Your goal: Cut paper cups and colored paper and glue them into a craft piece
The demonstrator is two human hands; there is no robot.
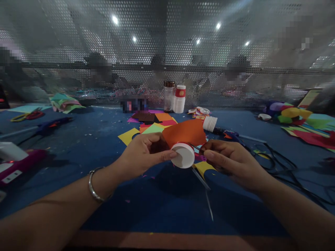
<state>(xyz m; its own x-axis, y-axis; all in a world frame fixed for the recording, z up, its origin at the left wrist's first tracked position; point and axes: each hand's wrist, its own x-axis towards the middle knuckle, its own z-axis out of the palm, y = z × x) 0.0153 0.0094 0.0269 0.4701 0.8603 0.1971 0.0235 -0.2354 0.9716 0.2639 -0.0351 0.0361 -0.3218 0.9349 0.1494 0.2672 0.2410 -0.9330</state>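
Between my two hands is a round white piece like a cup base (183, 156), its pale disc facing me, with orange paper (185, 132) standing up behind it. My left hand (149, 151) pinches the left edge of the round piece, thumb on its face. My right hand (226, 158) is closed at the right, thumb against fingers, around a thin dark object (198, 149) that reaches the rim of the round piece. What that dark object is cannot be made out. A thin pale strip (201, 179) hangs or lies below.
Coloured paper sheets (150, 118) lie behind my hands. Farther back stand a glass bottle (169, 97) and stacked paper cups (179, 101). Glue guns (53, 125) lie left and right, with black cables (282, 174) at right. A purple power strip (28, 162) and scissors (34, 114) are at left.
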